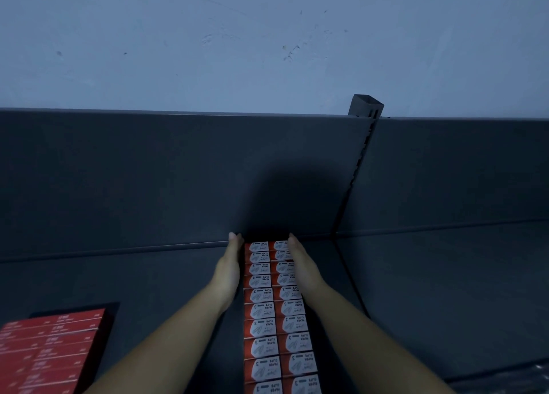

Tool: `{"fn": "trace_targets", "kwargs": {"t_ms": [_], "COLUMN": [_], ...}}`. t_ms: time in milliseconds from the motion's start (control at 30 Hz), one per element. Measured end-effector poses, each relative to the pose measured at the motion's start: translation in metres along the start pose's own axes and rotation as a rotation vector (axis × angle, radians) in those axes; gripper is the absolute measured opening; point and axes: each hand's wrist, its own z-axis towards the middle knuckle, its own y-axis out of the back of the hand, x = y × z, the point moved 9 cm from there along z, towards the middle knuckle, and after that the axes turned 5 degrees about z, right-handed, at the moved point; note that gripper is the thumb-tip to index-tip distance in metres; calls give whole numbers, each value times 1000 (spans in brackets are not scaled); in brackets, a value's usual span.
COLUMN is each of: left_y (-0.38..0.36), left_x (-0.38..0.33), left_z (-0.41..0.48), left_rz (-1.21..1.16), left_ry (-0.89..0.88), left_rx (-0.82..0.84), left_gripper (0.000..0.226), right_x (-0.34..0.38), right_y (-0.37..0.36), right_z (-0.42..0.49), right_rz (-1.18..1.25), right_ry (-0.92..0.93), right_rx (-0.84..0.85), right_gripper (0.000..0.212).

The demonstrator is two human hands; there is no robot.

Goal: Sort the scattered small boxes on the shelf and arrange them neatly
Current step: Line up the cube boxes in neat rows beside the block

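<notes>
You're facing scuffed pale blue wall [267, 37] in dim light; dark grey shelf [133, 277], back panel [148, 179] sitting below; slotted post [366, 105] poking above.

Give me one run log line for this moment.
step: squaring up | paper clip boxes: two columns on shelf | left hand: flat along left column | right hand: flat along right column

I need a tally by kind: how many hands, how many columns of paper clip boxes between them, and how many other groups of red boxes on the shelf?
Hands: 2, the left hand and the right hand
Columns of paper clip boxes: 2, the left column and the right column
Other groups of red boxes: 1, the red block at lower left
Total: 5
</notes>
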Motion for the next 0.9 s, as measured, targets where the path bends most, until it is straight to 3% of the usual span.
{"fn": "trace_targets", "kwargs": {"t_ms": [67,133,267,400,533,600,800,900], "left_y": [-8,-15,-23,-25,-24,-26,-18,-14], "left_x": [3,0,-7,-5,-7,-9,-5,3], "left_z": [-4,-12,-26,-25,-27,-29,-34,-38], "left_rz": [-30,-45,-45,-63,-58,-74,-131,-147], "left_ry": [18,11,26,30,31,18,-60,-84], "left_rx": [33,33,11,12,4,29,104,117], "left_gripper": [78,66,36,47,41,42,48,67], "right_x": [-9,-10,-9,-8,-9,-8,1,1], "right_y": [-2,-2,0,-1,-2,-1,2,5], "right_z": [0,-4,-8,-9,-7,-6,-28,-45], "right_rz": [53,88,90,84,59,67,171,136], "right_ry": [-50,-91,-105,-114,-102,-77,-42,-18], "right_rx": [9,12,32,24,25,16,40,24], "right_gripper": [84,64,44,37,69,75,42,46]}}
